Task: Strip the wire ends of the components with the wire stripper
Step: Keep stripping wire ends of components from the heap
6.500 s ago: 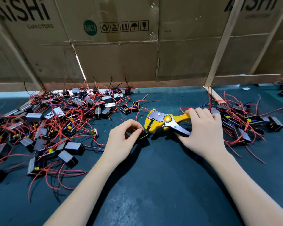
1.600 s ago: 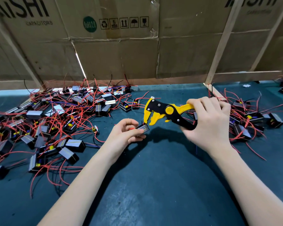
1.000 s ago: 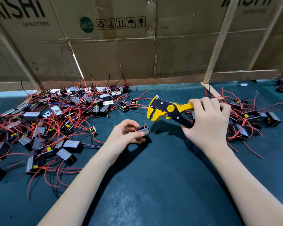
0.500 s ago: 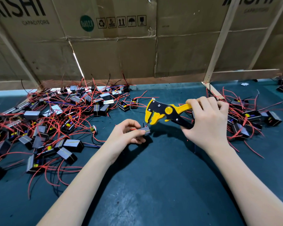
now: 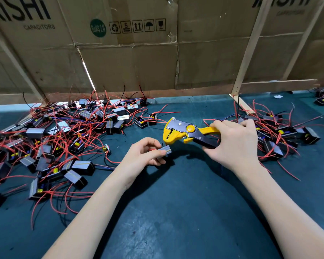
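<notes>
The left hand (image 5: pixel 141 157) pinches a small grey box-shaped component with a thin yellow band (image 5: pixel 164 151) between thumb and curled fingers (image 5: pixel 158 152), holding it just above the dark teal worktop (image 5: pixel 176 212). A short length of red wire shows inside the curl of that hand, beside the component. The right hand (image 5: pixel 236 144) is wrapped round the handles of a yellow and black wire stripper with a round yellow pivot (image 5: pixel 185 132); its fingers (image 5: pixel 221 124) curl over the yellow upper handle and its thumb lies by the black lower handle, squeezing the two close together. The stripper's yellow head points toward the left hand and sits just above the component, near it; whether a wire end lies in the head cannot be told.

Left of the stripper, a large heap of grey and black box-shaped components with tangled red wires (image 5: pixel 64 139) spreads across the worktop, with a few blue and black wires among them. Right of the stripper, behind the right hand, lies a smaller heap of the same wired components (image 5: pixel 281 135). Beyond the stripper, brown cardboard sheets printed with capacitor branding and handling symbols (image 5: pixel 131 53) stand as a wall along the worktop's far edge, braced by pale wooden slats (image 5: pixel 249 47). A few more components (image 5: pixel 323 99) lie far right of the stripper, past the slat.
</notes>
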